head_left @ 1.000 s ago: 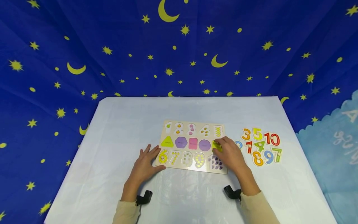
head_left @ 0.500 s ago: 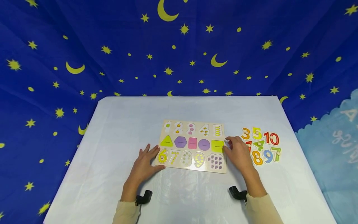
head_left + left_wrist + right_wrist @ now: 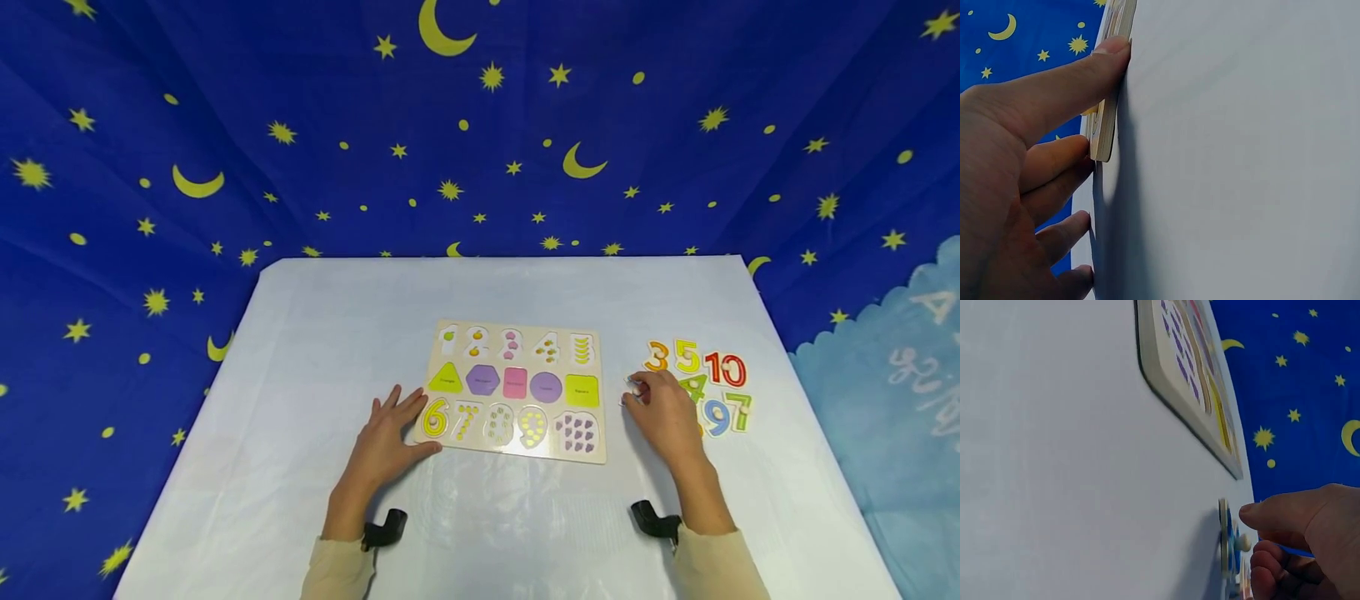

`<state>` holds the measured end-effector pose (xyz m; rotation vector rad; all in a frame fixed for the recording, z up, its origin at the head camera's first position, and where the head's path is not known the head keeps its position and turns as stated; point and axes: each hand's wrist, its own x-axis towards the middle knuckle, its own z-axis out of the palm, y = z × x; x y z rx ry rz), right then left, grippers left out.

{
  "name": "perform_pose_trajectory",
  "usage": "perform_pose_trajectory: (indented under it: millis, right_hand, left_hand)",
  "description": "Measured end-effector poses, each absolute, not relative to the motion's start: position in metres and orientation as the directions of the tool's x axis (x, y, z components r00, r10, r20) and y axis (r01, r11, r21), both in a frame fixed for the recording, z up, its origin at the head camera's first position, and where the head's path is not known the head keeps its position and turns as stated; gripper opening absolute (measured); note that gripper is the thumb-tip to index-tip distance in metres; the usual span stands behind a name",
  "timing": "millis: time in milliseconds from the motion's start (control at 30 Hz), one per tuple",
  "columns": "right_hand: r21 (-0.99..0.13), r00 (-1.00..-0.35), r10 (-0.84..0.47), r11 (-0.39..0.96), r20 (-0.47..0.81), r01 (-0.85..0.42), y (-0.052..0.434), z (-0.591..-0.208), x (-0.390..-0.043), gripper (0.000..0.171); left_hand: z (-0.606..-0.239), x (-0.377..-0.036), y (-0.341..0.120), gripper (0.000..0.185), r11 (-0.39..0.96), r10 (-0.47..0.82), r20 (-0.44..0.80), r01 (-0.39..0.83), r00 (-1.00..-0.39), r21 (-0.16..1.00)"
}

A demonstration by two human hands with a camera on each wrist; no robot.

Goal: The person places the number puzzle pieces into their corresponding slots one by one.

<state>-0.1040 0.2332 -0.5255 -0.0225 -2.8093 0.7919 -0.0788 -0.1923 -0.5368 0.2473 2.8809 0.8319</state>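
Observation:
A wooden number puzzle board lies on the white table, with a yellow 6 piece in its lower left recess. My left hand rests at the board's near left corner, fingers spread, thumb against the front edge. Just right of the board, my right hand reaches over a blue number piece, mostly hidden from above. Its round knob sticks out between thumb and bent fingers, which stand slightly apart from it.
Several loose number pieces lie to the right, among them a 3, a 5, a red 10, a blue 9 and a green 7. A blue starry cloth hangs behind the table.
My right hand has moved right, off the board's yellow square and over to the blue piece beside the loose numbers. The left hand stays at the board's corner.

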Motion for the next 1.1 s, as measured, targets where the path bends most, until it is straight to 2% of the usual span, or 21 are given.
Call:
perform_pose_trajectory:
  millis: [433, 700, 900, 1100]
  right_hand:
    - [-0.539, -0.978, 0.100, 0.842, 0.182, -0.014, 0.244, -0.534, -0.104, 0.020]
    - [-0.554, -0.972, 0.101, 0.832, 0.214, -0.036, 0.245, -0.536, -0.105, 0.014]
    - [-0.560, -0.968, 0.102, 0.827, 0.229, -0.045, 0.243, -0.536, -0.108, 0.013]
    - [-0.571, -0.975, 0.109, 0.821, 0.193, -0.022, 0.236, -0.531, -0.111, 0.016]
  left_hand:
    - [-0.537, -0.078, -0.193, 0.087, 0.831, 0.191, -0.064, 0.127, -0.979, 0.541]
    - [-0.540, -0.077, -0.193, 0.088, 0.826, 0.192, -0.047, 0.136, -0.980, 0.548]
    - [-0.541, -0.077, -0.194, 0.088, 0.827, 0.193, -0.045, 0.138, -0.980, 0.545]
    - [-0.541, -0.077, -0.194, 0.088, 0.822, 0.201, -0.042, 0.145, -0.979, 0.551]
